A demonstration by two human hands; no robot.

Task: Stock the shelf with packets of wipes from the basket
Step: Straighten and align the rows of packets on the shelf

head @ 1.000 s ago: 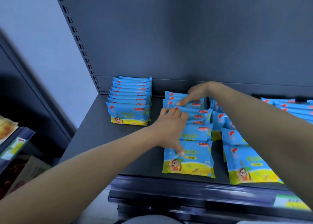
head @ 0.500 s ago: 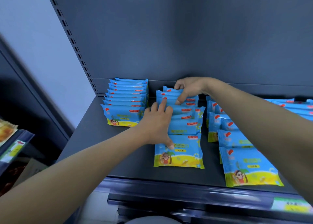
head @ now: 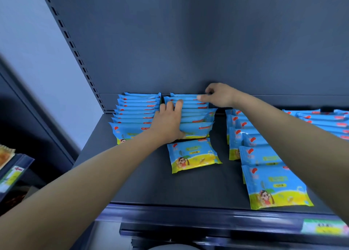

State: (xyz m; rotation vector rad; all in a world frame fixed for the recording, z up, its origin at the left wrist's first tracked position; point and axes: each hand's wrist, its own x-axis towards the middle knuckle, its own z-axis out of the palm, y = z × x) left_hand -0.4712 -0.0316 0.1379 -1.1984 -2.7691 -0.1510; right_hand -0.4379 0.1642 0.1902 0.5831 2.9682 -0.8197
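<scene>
On the shelf point(head: 143, 183), the middle row point(head: 196, 117) of blue wipes packets stands on edge, running from the back wall toward the front, and both hands work on it. The left grip point(head: 167, 124) lies released over that row's left end, fingers straight across the packet tops and thumb against the front packet, pressing the row together. The right grip point(head: 220, 96) sits at the row's rear right corner with fingers curled on the top edge of the hindmost packets; blur makes it impossible to tell whether it pinches them or only nudges them. Just in front of the row a loose packet point(head: 193, 156) lies flat, face up, its long axis running left to right, parallel to the standing packets. It is below the left grip's thumb, so that hand is much the nearer, and the likely next move is to stand this packet up against the row's front. Left of the middle row a left row point(head: 135, 113) stands tidy; right of it, a right row point(head: 251, 151) has slumped forward like fanned cards. No basket is in view.
</scene>
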